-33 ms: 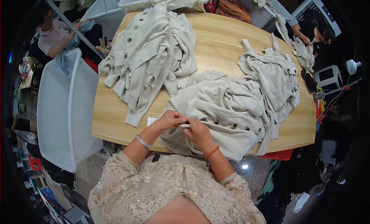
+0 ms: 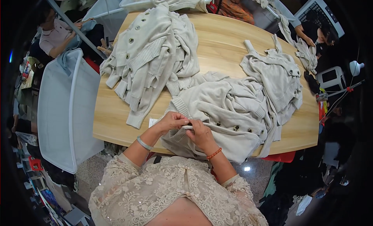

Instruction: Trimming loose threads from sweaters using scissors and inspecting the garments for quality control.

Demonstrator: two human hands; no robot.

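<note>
A cream knitted cardigan [image 2: 217, 103] with dark buttons lies bunched at the table's near edge. My left hand [image 2: 173, 122] pinches its front edge near the ribbed hem, fingertips closed together. Right beside it my right hand [image 2: 201, 134] is closed on the same edge, thumb and fingers gripping the knit. The fingertips nearly meet at a small dark spot, perhaps a button, mostly hidden by them. A small white paper [image 2: 153, 122] lies on the table by my left wrist.
More cream cardigans [image 2: 155, 51] are heaped at the far left of the wooden table [image 2: 217, 35], and another knit garment [image 2: 272, 74] lies to the right. A white plastic bin [image 2: 58, 113] stands at the left. Co-workers sit around the far side.
</note>
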